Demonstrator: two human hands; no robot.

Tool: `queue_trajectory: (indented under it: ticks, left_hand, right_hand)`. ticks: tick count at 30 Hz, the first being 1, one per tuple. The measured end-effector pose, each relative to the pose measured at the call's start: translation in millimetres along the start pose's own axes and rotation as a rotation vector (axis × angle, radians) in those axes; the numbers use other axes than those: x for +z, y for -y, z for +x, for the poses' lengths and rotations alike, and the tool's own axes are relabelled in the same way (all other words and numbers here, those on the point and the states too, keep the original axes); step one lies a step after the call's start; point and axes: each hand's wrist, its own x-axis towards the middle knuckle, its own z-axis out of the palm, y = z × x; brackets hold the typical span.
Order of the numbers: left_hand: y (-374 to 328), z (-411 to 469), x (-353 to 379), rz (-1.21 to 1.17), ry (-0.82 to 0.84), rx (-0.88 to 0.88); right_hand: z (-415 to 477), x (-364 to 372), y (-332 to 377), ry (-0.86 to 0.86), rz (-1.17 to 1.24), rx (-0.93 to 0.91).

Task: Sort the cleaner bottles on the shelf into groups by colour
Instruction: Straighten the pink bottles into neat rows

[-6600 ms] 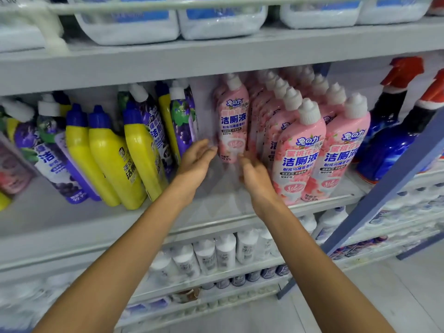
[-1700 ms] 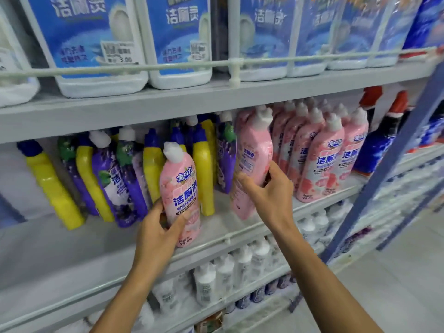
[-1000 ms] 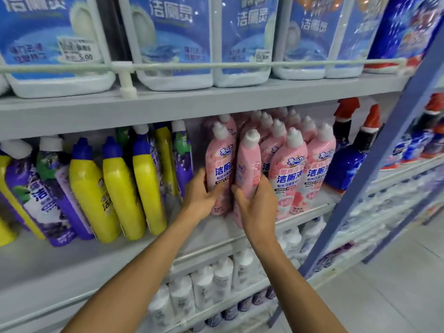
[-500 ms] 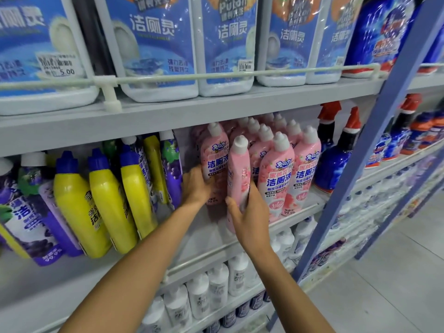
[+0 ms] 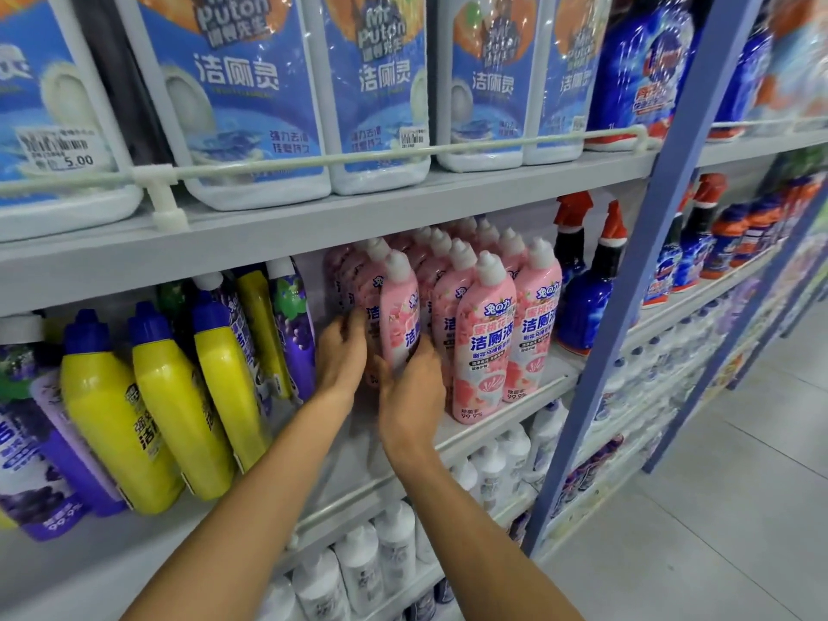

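both hands work at the left edge of the pink cleaner bottles (image 5: 486, 333) on the middle shelf (image 5: 506, 410). the right hand (image 5: 410, 392) wraps the base of the front pink bottle (image 5: 398, 316), upright; the left hand (image 5: 342, 351) lies flat, fingers loosely spread, against the pink bottle behind (image 5: 371, 302). yellow bottles (image 5: 166, 396) and purple bottles (image 5: 293, 324) lean to the left.

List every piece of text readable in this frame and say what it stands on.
"Mr Puton" and "洁厕灵": blue-labelled jugs on the top shelf.
"5.00": price tag on the leftmost jug; its other print is blurred.
"兔の力", "洁厕液", "99.9%": front pink bottle.
"99.9%": purple bottle, lower left.
Yellow bottles: characters partly visible, not readable.
Blue spray bottles and white bottles below: too blurred.
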Motion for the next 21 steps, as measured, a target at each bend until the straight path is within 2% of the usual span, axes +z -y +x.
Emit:
queue_trajectory:
  ticks: [5,8,11,18,21]
  left_hand:
    - [-11,-33,-6,-0.042,0.084,0.167]
    - [-14,-42,-1,-0.031,0.122,0.268]
    - [-14,-31,-2,0.019,0.078,0.291]
    - [-10,-18,-21,0.085,0.158,0.345]
    - [-3,-19,-19,0.106,0.100,0.360]
  right_hand:
    - [6,16,11,-0.052,0.107,0.083]
    - [5,21,2,-0.055,0.074,0.056]
    - [1,18,-13,0.019,0.057,0.027]
    - [-6,14,-29,0.112,-0.012,0.020]
    - [-9,12,-27,0.135,-0.005,0.005]
